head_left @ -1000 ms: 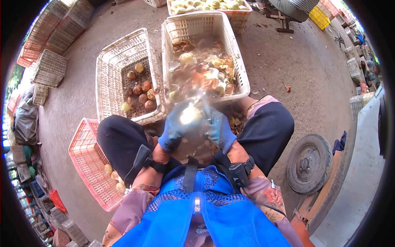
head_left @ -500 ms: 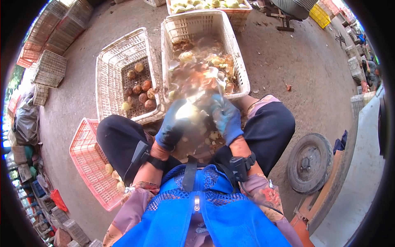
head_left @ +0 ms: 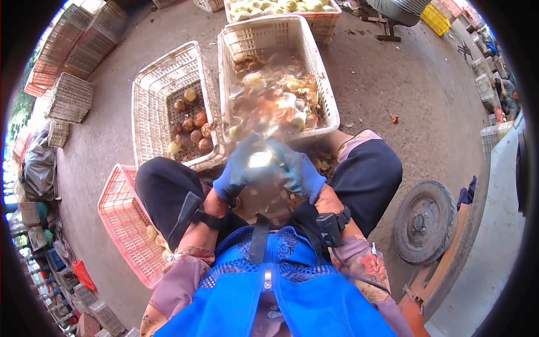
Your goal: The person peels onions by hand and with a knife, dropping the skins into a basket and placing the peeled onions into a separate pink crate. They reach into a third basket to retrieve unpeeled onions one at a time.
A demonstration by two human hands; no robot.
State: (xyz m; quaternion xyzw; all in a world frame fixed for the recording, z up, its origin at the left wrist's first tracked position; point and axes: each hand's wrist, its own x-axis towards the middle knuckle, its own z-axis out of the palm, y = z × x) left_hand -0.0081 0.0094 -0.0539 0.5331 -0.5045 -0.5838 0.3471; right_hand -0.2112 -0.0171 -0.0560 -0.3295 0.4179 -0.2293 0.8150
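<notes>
A pale, peeled-looking onion (head_left: pixel 260 159), washed out by glare, is between my two gloved hands in front of my knees. My left hand (head_left: pixel 238 171), in a blue and dark glove, is closed round its left side. My right hand (head_left: pixel 301 173), gloved alike, has its fingers curled in at the onion's right side; whatever they grip is blurred. Just beyond my hands stands a white crate (head_left: pixel 331 106) holding onion skins and scraps (head_left: pixel 289 101). To its left, another white crate (head_left: pixel 143 106) contains several brown-skinned onions (head_left: pixel 196 136).
A pink crate (head_left: pixel 115 210) with a few pale onions (head_left: pixel 152 232) leans by my left knee. Peeled onions (head_left: pixel 275 5) fill a crate at the far end. A wheel (head_left: pixel 425 222) lies to my right. Stacked crates (head_left: pixel 70 98) stand at left. Another person (head_left: pixel 393 8) sits ahead.
My right hand has moved left and slightly down, closing in on the onion and my left hand. The onion is now more covered by fingers.
</notes>
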